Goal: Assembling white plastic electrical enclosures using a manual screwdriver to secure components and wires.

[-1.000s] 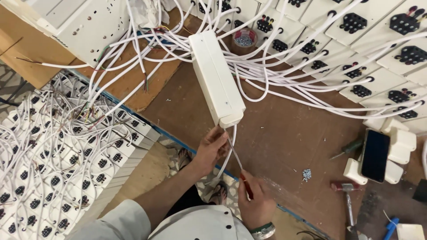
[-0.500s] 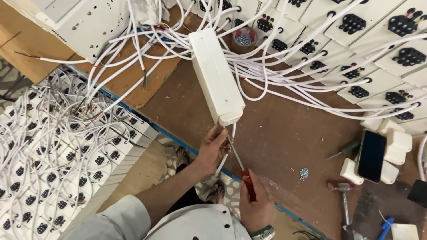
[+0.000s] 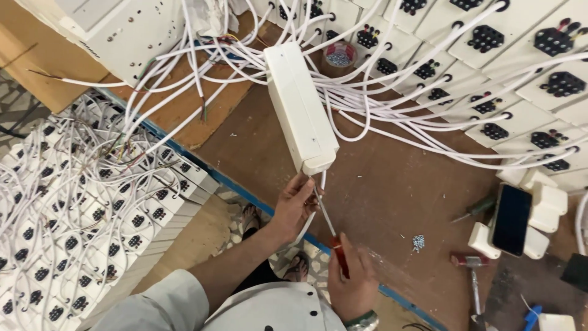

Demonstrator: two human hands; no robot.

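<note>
I am closing my right hand around the red-handled screwdriver, its tip reaching the near end of the long white box, where my left hand is pinching. The box's cover is sitting on; fastening looks unfinished. It is lying mid-surface, white cables trailing toward the far edge.

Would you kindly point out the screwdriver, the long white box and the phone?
screwdriver (image 3: 325, 218): head view, on its metal shaft.
long white box (image 3: 299, 107): head view, middle of its top face.
phone (image 3: 511, 219): head view, centre of its dark screen.
</note>
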